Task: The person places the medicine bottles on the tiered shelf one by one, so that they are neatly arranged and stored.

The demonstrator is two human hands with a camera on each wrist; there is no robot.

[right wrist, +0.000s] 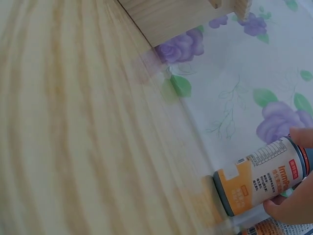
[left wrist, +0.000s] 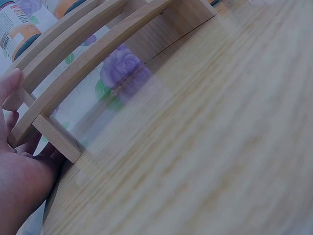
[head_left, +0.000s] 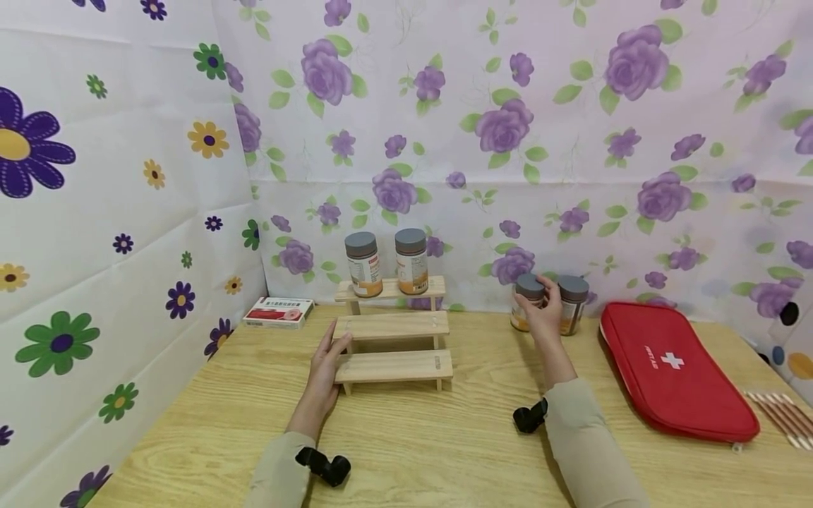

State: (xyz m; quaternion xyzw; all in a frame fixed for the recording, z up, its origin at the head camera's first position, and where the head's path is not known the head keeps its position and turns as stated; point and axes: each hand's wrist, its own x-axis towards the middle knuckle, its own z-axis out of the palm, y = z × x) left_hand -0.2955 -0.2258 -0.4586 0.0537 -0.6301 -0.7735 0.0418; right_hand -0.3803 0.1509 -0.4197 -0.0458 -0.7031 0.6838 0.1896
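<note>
A three-step wooden stand (head_left: 394,367) sits on the table, with two grey-lidded supplement bottles (head_left: 364,268) (head_left: 412,264) upright on its top step. My left hand (head_left: 322,370) grips the stand's left end, its thumb over the step edges and its fingers behind, as the left wrist view shows. To the right, my right hand (head_left: 547,317) holds a similar bottle (right wrist: 259,176) near its grey lid, between thumb and fingers. This bottle is upright at the table's back; whether its base touches the wood I cannot tell. Another bottle (head_left: 571,307) stands close behind my right fingers.
A red first-aid pouch (head_left: 676,374) lies at the right, with several cotton swabs (head_left: 784,416) beyond it. A small white-and-red medicine box (head_left: 279,312) lies at the back left. Flowered cloth (head_left: 444,85) hangs along the table's back and left side.
</note>
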